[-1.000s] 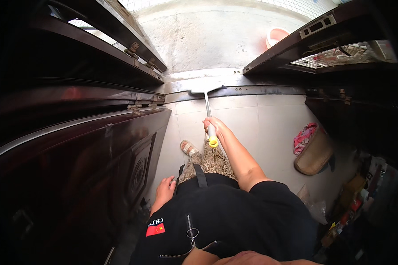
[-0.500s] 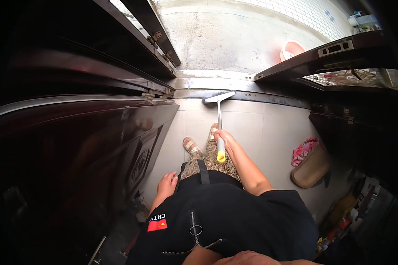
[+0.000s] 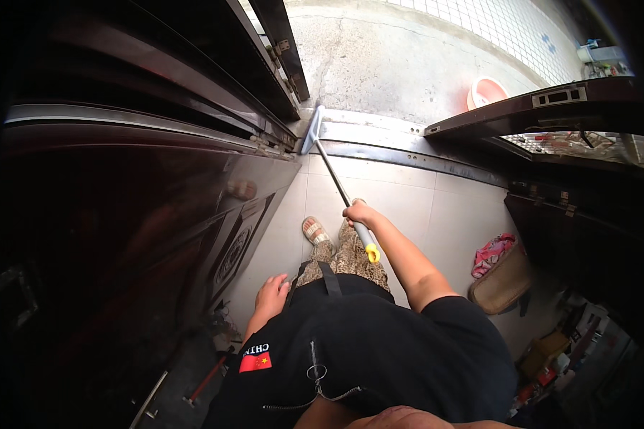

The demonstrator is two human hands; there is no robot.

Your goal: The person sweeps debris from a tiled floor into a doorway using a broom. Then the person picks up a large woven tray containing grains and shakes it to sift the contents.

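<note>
My right hand [image 3: 359, 213] is wrapped round the grey grip of a long-handled broom [image 3: 334, 171]. Its metal pole slants away to the far left, and a yellow end cap [image 3: 372, 253] sticks out behind the hand. The pale blue-grey broom head [image 3: 312, 132] lies across the left end of the metal door threshold [image 3: 379, 153], close to the door frame. Whether its bristles touch the floor cannot be made out. By my left hip hangs my left hand [image 3: 270, 297], empty, with loosely extended fingers.
A dark red door [image 3: 157, 214] stands along my left, another door leaf [image 3: 551, 107] at the far right. Beyond the threshold is a pink-orange basin [image 3: 487, 93] on concrete. A brown mat [image 3: 503, 282] with pink cloth [image 3: 493, 255] lies right. Boxes [image 3: 547, 354] stand behind it.
The broom head has swung left from the middle of the threshold to its left end and turned from crosswise to nearly lengthwise. My left hand stays by my hip.
</note>
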